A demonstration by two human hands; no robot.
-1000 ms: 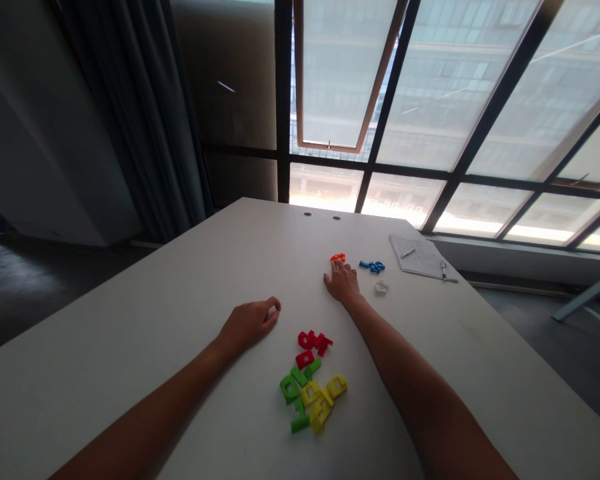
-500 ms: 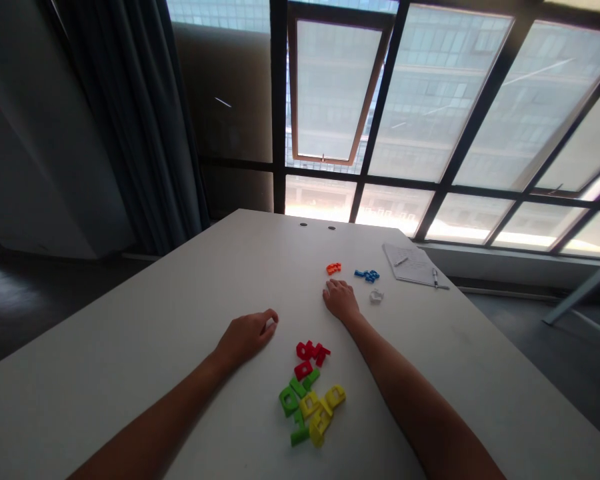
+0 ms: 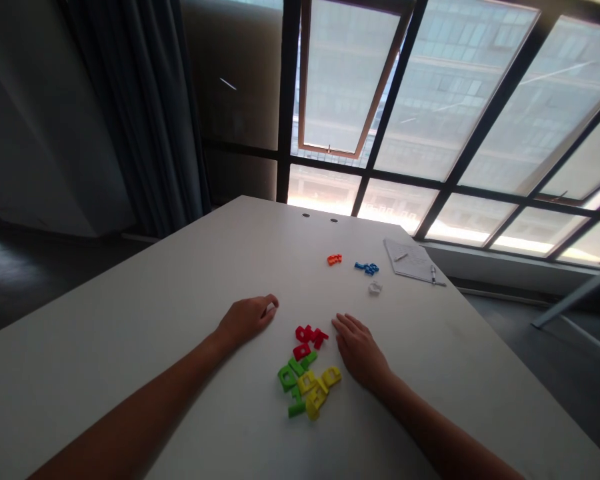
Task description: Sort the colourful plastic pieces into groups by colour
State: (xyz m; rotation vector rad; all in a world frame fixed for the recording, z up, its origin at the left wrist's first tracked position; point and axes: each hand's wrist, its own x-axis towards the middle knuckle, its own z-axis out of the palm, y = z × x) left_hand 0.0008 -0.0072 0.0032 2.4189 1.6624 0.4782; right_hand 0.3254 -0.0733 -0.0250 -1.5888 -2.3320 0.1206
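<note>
My right hand [image 3: 359,350] lies flat on the white table [image 3: 180,287] with its fingers stretched out, just right of a heap of small plastic pieces. In that heap, red pieces [image 3: 307,339] lie at the top, green pieces [image 3: 291,380] at the lower left and yellow pieces [image 3: 317,390] at the lower right. My left hand [image 3: 247,318] rests on the table to the left of the heap, fingers curled in, with something small and pale at the fingertips. Farther off lie orange pieces [image 3: 334,259], blue pieces [image 3: 367,268] and a clear piece [image 3: 375,288].
A sheet of paper [image 3: 410,261] with a pen [image 3: 433,274] lies at the table's far right corner. Two small holes [image 3: 320,217] sit near the far edge. Large windows and a dark curtain [image 3: 145,113] stand behind the table.
My right hand has drawn back from the orange pieces to beside the near heap. The orange pieces stay where it left them. My left hand has hardly moved.
</note>
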